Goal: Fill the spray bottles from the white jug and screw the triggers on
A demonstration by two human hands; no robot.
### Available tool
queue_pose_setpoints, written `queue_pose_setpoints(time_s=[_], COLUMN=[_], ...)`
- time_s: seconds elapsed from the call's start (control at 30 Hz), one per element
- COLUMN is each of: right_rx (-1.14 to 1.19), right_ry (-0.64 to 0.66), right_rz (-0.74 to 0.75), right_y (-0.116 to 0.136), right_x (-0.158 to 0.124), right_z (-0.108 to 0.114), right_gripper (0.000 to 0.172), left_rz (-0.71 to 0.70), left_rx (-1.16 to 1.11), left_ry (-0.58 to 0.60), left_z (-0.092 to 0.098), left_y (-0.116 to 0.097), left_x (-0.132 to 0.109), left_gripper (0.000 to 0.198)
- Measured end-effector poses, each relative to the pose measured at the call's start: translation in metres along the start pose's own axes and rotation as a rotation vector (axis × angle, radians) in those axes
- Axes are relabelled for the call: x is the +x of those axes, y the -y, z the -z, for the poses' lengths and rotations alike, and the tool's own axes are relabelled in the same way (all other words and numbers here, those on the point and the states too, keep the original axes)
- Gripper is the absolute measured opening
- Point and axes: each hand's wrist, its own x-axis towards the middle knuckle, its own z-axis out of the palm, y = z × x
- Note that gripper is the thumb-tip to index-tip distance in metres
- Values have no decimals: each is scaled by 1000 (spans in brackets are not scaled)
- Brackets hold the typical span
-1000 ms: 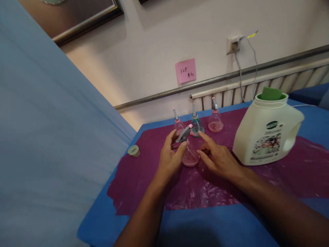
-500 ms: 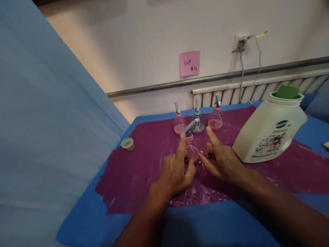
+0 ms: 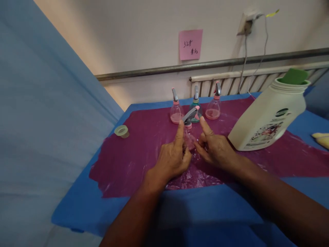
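Observation:
A small clear spray bottle point(image 3: 189, 140) with pink liquid, a pink collar and a grey-and-pink trigger head stands upright between my hands. My left hand point(image 3: 172, 154) closes on its left side, index finger raised along the neck and the other fingers bent. From the right, my right hand point(image 3: 217, 147) holds the bottle's lower body with its thumb side, its index finger stretched upward. Part of the bottle's base is hidden by my fingers. Behind it stand a pink-liquid spray bottle point(image 3: 176, 112), a teal spray bottle point(image 3: 193, 105) and another pink-liquid spray bottle point(image 3: 213, 108).
A large cream jug point(image 3: 268, 120) with a green piece point(image 3: 294, 76) in its mouth stands at right. A small translucent cup point(image 3: 121, 131) sits at left on the purple plastic sheet point(image 3: 133, 151). Yellow items point(image 3: 322, 139) lie far right. A blue curtain point(image 3: 46, 120) hangs left.
The view has tilted down, so the scene sits higher in the frame. Both hands stay at the near spray bottle with almost the same pose.

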Motion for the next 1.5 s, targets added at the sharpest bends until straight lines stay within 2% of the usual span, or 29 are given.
queue_pose_setpoints(time_s=[0.13,0.3,0.37,0.53,0.63,0.73,0.83,1.1,1.33,1.5], right_rx=[-2,34,35,-28,-41,6,53,97,111,166], right_ry=[-3,70,89,88,84,94,98,93,75,2], right_rz=[17,-25,-47,-117,-149,-146,-123,-134,-127,-113], right_y=[-3,-8,-10,-17,-22,-27,-29,-28,-26,-23], right_x=[1,1,2,2,3,2,1,1,2,5], right_z=[1,3,3,1,-1,-3,-6,-10,-11,-8], right_gripper=[98,93,88,69,58,50,48,46,43,40], left_rz=[24,68,70,141,165,141,138,262,294,314], left_rx=[-16,-68,-101,-196,-198,-184,-177,-247,-270,-289], left_ry=[20,11,-49,-299,-369,-299,-219,-93,-126,-124], left_z=[0,-2,-4,-10,-14,-16,-19,-27,-27,-25], left_y=[1,2,3,10,15,19,22,27,29,24], left_x=[1,1,1,4,8,11,13,12,14,14], left_gripper=[116,112,107,82,69,61,63,97,95,90])
